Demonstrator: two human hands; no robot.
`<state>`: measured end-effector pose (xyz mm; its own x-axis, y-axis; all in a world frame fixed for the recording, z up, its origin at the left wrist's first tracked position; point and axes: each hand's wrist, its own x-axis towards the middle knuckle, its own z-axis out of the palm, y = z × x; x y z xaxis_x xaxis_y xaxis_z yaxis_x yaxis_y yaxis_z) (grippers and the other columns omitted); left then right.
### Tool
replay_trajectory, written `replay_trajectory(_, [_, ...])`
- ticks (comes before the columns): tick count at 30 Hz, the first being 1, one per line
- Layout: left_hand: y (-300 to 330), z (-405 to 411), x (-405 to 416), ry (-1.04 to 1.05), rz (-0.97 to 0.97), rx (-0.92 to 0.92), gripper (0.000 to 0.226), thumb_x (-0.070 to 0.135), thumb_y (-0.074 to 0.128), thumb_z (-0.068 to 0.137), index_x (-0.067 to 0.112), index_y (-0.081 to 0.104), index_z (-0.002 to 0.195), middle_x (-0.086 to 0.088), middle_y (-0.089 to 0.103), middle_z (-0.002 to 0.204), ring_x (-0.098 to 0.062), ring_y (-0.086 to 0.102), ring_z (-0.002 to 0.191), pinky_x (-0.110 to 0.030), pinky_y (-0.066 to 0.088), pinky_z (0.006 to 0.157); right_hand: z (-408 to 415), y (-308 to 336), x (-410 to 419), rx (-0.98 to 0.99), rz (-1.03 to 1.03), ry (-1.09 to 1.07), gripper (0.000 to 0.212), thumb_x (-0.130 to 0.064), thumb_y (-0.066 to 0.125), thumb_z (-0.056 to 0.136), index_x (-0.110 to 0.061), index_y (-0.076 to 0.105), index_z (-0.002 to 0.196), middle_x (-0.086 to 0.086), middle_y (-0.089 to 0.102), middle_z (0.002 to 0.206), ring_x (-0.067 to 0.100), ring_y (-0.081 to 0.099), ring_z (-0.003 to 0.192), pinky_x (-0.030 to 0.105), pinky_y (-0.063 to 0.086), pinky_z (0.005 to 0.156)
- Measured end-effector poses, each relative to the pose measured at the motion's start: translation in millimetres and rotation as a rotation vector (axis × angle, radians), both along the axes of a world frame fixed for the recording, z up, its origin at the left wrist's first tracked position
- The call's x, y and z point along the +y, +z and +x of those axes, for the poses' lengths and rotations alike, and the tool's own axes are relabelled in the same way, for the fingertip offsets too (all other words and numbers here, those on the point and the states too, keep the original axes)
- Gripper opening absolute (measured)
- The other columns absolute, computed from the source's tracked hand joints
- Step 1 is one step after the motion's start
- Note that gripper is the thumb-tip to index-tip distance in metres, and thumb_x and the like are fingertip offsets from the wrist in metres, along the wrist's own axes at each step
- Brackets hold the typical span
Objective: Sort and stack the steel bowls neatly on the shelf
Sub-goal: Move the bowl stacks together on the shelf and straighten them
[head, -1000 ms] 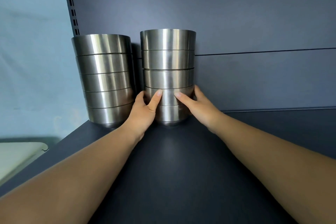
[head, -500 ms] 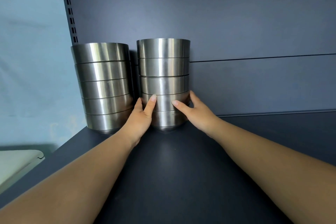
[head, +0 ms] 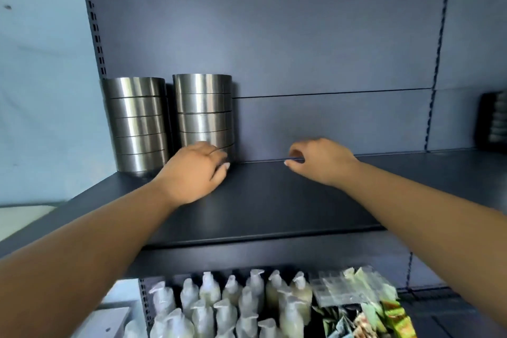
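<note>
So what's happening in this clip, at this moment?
A person is arranging steel bowls on a dark shelf. Two stacks stand side by side at its back left: the left stack and the right stack. The left hand is at the base of the right stack, though contact is unclear. The right hand is apart from the bowls, fingers loosely curled, holding nothing. Pump bottles sit on the shelf below.

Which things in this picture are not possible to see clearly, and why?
- Bottom bowl of the right stack: head view, hidden behind the left hand.
- Whether that hand touches the stack: cannot tell.
- Right hand: fingers motion-blurred, seemingly holding nothing.
- Dark object at right: cut by the edge, blurred.
- Pump bottles below: labels unreadable.
</note>
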<state>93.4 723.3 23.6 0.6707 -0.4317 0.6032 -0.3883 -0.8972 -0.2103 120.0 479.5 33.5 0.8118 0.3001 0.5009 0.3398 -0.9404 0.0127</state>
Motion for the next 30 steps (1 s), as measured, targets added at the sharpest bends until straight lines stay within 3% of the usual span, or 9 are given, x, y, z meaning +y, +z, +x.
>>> replay_trajectory(8, [2.5, -65.7, -163.4, -0.188, 0.038, -0.059, 0.038, 0.039, 0.041, 0.095, 0.010, 0.065, 0.097, -0.007, 0.066, 0.095, -0.025, 0.055, 0.101, -0.032, 0.040, 0.089, -119.9, -3.9, -174.9, -0.130, -0.070, -0.154, 0.038, -0.055, 0.042, 0.088, -0.021, 0.053, 0.075, 0.005, 0.064, 0.081, 0.022, 0.055, 0.078, 0.028, 0.040, 0.061])
replay_trajectory(13, [-7.5, -85.4, -262.1, -0.293, 0.049, -0.089, 0.042, 0.044, 0.038, 0.095, 0.013, 0.065, 0.088, -0.004, 0.065, 0.091, -0.023, 0.054, 0.096, -0.030, 0.039, 0.082, -174.2, -12.0, -268.2, -0.148, -0.065, -0.309, 0.048, -0.057, 0.042, 0.087, -0.016, 0.066, 0.083, 0.010, 0.068, 0.088, 0.029, 0.059, 0.093, 0.032, 0.045, 0.071])
replay_trajectory(16, [-11.1, -87.2, -310.7, -0.359, 0.094, -0.078, 0.043, 0.045, 0.037, 0.095, 0.013, 0.065, 0.087, -0.004, 0.065, 0.091, -0.023, 0.055, 0.095, -0.030, 0.040, 0.081, -195.8, -13.4, -312.9, -0.181, -0.055, -0.362, 0.048, -0.057, 0.042, 0.087, -0.016, 0.067, 0.082, 0.010, 0.068, 0.086, 0.029, 0.059, 0.092, 0.031, 0.041, 0.069])
replay_trajectory(22, [-10.8, -66.4, -402.3, -0.460, 0.049, -0.023, 0.039, 0.046, 0.040, 0.093, 0.015, 0.061, 0.081, -0.001, 0.062, 0.085, -0.020, 0.051, 0.093, -0.027, 0.034, 0.071, -202.4, -18.1, -390.3, -0.224, -0.049, -0.450, 0.048, -0.055, 0.043, 0.087, -0.014, 0.064, 0.075, 0.012, 0.068, 0.086, 0.030, 0.059, 0.087, 0.029, 0.035, 0.063])
replay_trajectory(25, [-9.0, -45.3, -445.7, -0.511, 0.026, -0.004, 0.039, 0.044, 0.039, 0.094, 0.016, 0.050, 0.070, 0.001, 0.051, 0.073, -0.021, 0.050, 0.091, -0.029, 0.039, 0.071, -187.9, -21.5, -426.6, -0.215, -0.042, -0.482, 0.046, -0.056, 0.043, 0.087, -0.016, 0.061, 0.070, 0.010, 0.066, 0.083, 0.029, 0.058, 0.086, 0.028, 0.031, 0.061])
replay_trajectory(30, [-5.8, 8.6, -513.0, -0.529, 0.099, -0.056, 0.040, 0.045, 0.034, 0.095, 0.017, 0.046, 0.069, 0.002, 0.047, 0.073, -0.021, 0.049, 0.087, -0.028, 0.036, 0.071, -138.4, -16.0, -486.2, -0.216, -0.066, -0.516, 0.043, -0.056, 0.043, 0.088, -0.020, 0.052, 0.065, 0.011, 0.063, 0.075, 0.026, 0.047, 0.070, 0.029, 0.034, 0.061])
